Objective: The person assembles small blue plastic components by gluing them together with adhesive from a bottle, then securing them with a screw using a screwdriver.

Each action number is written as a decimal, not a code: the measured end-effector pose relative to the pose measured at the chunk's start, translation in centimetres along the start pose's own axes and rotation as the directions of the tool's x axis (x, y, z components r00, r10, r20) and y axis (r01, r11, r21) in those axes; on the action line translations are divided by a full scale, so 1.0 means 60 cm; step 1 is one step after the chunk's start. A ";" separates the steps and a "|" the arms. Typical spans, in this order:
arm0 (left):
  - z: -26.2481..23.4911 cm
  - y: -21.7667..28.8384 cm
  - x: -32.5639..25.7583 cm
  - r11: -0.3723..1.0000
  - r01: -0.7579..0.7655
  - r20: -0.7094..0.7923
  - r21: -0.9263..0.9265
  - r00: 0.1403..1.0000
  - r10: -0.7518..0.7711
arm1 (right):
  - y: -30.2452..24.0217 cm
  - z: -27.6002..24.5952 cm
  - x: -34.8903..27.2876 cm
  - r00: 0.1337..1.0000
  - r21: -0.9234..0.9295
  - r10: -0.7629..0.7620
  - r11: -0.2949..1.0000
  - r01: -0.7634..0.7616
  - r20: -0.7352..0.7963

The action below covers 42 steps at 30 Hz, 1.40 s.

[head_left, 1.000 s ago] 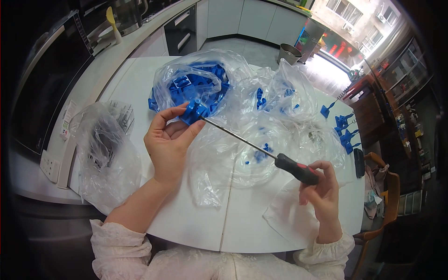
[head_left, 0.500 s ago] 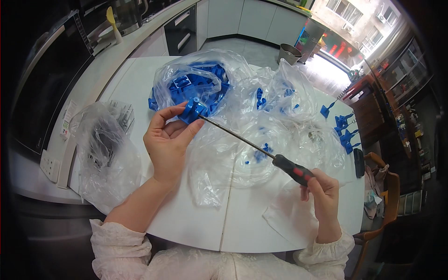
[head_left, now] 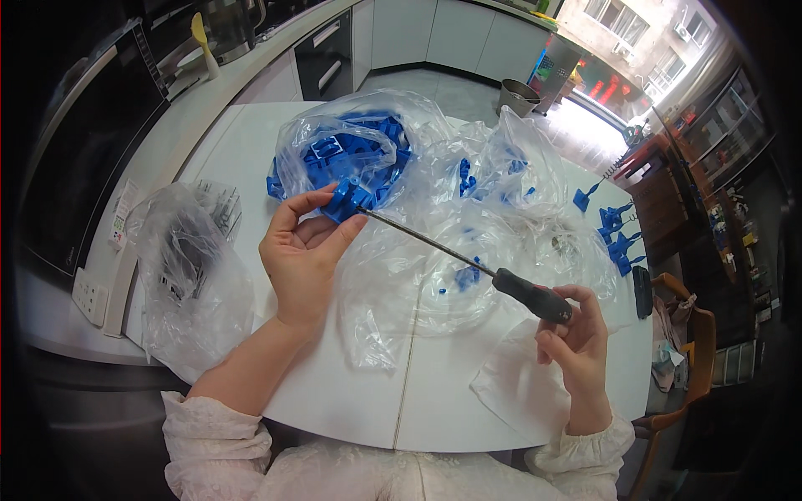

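Observation:
My left hand (head_left: 302,250) pinches a small blue plastic part (head_left: 344,200) between thumb and fingers, above the front of an open bag. Against that part rests the tip of a long-shafted screwdriver (head_left: 528,294) with a dark handle, slanting down to the right. Around the handle's end, my right hand (head_left: 578,344) keeps a loose hold, its thumb a little off the handle. Just behind the left hand, a clear plastic bag (head_left: 422,104) holds many blue plastic parts (head_left: 372,159). The exact contact of tip and part is too small to make out.
More clear bags (head_left: 526,217) with small blue pieces cover the white table (head_left: 334,401). Several finished-looking blue pieces (head_left: 618,242) stand along the right edge beside a black object (head_left: 642,290). Another plastic bag (head_left: 192,284) lies at left; a wooden chair (head_left: 697,342) stands right.
My right fingers have loosened and shifted on the screwdriver handle, which has turned and tilted slightly up. My left hand and the blue part have barely moved.

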<state>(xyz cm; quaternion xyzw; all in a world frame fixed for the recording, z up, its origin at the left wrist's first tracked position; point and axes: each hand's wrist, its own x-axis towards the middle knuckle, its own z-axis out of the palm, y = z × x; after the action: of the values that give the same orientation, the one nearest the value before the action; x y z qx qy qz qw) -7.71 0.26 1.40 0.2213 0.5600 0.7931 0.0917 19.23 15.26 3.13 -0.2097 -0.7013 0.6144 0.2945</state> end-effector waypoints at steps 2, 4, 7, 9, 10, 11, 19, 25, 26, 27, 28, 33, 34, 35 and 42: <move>0.000 0.000 0.000 1.000 0.004 -0.001 -0.006 1.000 -0.004 | -0.009 -0.001 0.000 0.997 0.052 0.072 0.996 -0.072 0.000; 0.000 0.000 0.000 1.000 -0.005 -0.007 0.006 1.000 0.005 | -0.011 -0.004 -0.001 0.990 0.102 0.143 0.985 -0.143 0.002; -0.004 0.002 0.002 1.000 -0.013 -0.025 0.020 1.000 0.013 | -0.007 -0.008 -0.004 0.983 0.066 0.182 0.981 -0.183 0.022; -0.003 0.001 0.002 1.000 -0.009 -0.020 0.019 1.000 0.009 | -0.001 -0.007 -0.005 0.990 0.006 0.141 0.990 -0.141 0.010; -0.003 0.002 0.003 1.000 -0.005 -0.016 0.020 1.000 0.006 | 0.003 -0.009 -0.005 0.990 0.006 0.141 0.990 -0.141 0.009; -0.001 0.002 0.002 1.000 -0.005 -0.015 0.020 1.000 0.005 | 0.005 -0.012 -0.005 0.994 -0.015 0.104 0.994 -0.104 0.029; -0.004 -0.004 -0.003 0.997 -0.055 0.037 0.056 0.998 0.053 | 0.010 -0.022 -0.008 0.965 0.116 0.251 0.959 -0.259 0.077; 0.002 -0.005 -0.005 0.999 -0.036 0.055 0.002 0.998 0.036 | 0.013 -0.017 -0.002 0.990 -0.008 0.121 0.993 -0.121 0.074; 0.001 -0.005 -0.006 0.999 -0.036 0.054 0.004 0.998 0.035 | 0.003 -0.004 0.000 0.990 -0.027 0.141 0.990 -0.140 0.025; 0.000 -0.005 -0.006 1.000 -0.024 0.091 0.015 0.996 0.023 | -0.002 0.003 0.002 0.987 -0.046 0.159 0.986 -0.160 -0.025; -0.001 -0.005 -0.006 1.000 -0.013 0.128 0.026 0.992 0.010 | 0.001 0.002 0.002 0.987 -0.045 0.160 0.986 -0.161 -0.025; -0.004 -0.012 -0.004 0.998 -0.029 0.149 0.052 0.989 0.021 | 0.001 0.001 0.000 0.995 -0.087 0.096 0.991 -0.097 -0.020; -0.005 -0.011 -0.004 0.999 -0.013 0.148 0.042 0.989 0.007 | 0.001 0.001 -0.001 0.995 -0.086 0.096 0.992 -0.097 -0.020; -0.006 -0.012 -0.003 0.999 -0.012 0.149 0.041 0.989 0.006 | 0.001 0.001 -0.001 0.996 -0.094 0.090 0.991 -0.092 -0.029; -0.003 -0.006 -0.002 0.994 0.102 0.108 -0.030 0.989 -0.099 | 0.000 -0.001 -0.002 0.996 -0.125 0.083 0.989 -0.084 -0.010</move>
<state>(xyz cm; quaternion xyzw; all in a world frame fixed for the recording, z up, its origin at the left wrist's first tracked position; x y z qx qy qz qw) -7.69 0.19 1.00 0.2330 0.5508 0.7842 0.1651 19.36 15.20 3.10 -0.2586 -0.7282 0.5805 0.2565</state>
